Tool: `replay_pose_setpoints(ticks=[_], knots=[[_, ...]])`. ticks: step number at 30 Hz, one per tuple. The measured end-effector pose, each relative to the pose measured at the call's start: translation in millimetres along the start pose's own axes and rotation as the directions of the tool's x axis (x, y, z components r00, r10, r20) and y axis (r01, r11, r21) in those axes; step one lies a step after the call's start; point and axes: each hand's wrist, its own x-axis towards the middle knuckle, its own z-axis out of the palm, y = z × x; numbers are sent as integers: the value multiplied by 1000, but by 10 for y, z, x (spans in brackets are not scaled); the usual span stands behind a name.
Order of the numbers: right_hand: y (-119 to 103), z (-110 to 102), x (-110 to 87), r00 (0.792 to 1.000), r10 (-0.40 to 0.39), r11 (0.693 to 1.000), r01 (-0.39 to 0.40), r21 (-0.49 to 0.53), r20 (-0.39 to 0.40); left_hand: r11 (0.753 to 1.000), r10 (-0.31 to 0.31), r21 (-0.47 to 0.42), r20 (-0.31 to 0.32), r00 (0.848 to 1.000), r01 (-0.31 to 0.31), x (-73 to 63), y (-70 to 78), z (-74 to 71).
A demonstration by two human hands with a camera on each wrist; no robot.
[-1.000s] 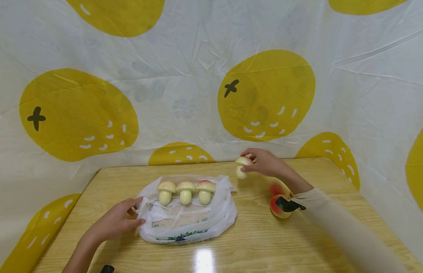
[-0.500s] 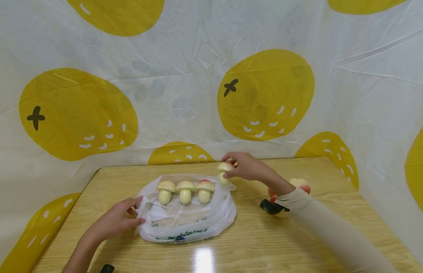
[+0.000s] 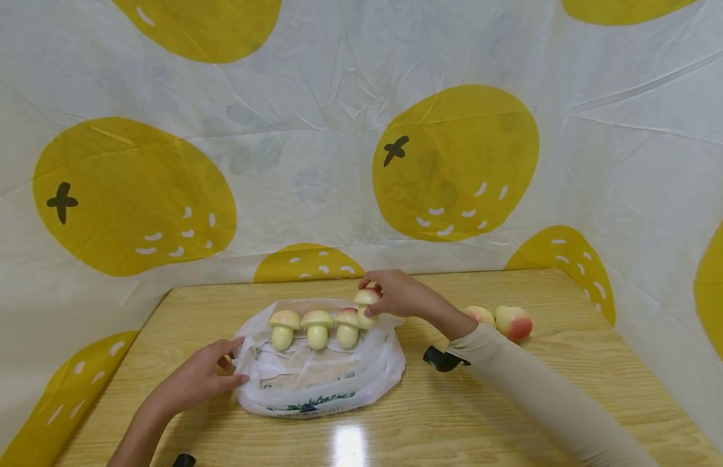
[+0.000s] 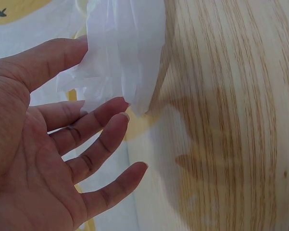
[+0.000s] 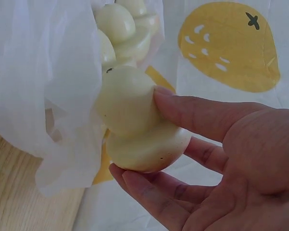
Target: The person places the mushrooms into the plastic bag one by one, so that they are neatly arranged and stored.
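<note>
My right hand [image 3: 399, 296] pinches a glossy mushroom [image 5: 130, 103] with a pale round stem and a reddish cap, thumb at the stem's base and fingertips under the cap. It overlaps the right end of a white plastic bag [image 3: 323, 410], beside a row of three similar mushrooms [image 3: 317, 327] at the bag's open mouth. At the bag's left edge, my left hand [image 3: 200, 376] touches the rim with thumb and index finger set apart. In the left wrist view, the bag's film [image 4: 122, 53] covers the tips of both, and the other fingers [image 4: 118, 185] spread loosely.
More glossy cream-and-red pieces [image 3: 515, 322] lie on the wooden table [image 3: 548, 383] beyond my right sleeve, which partly hides them. A dark item [image 3: 443, 359] shows beside the right cuff. A curtain [image 3: 314, 188] with yellow fruit prints rises behind the table.
My right hand has carried the mushroom leftward and slightly down, from over the table to the right end of the row. The left hand and the bag have stayed in place.
</note>
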Motion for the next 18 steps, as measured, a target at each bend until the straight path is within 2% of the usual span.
replay_pose_setpoints(ticks=[8,18], knots=[[6,65,42,999,-20,999,21,-28,28,1000,2,4,-8,1000,-2,-8,2,-1],[43,127,30,1000,1,998,1,-61,25,1000,6,3,-7,1000,-6,-15,-15,2]])
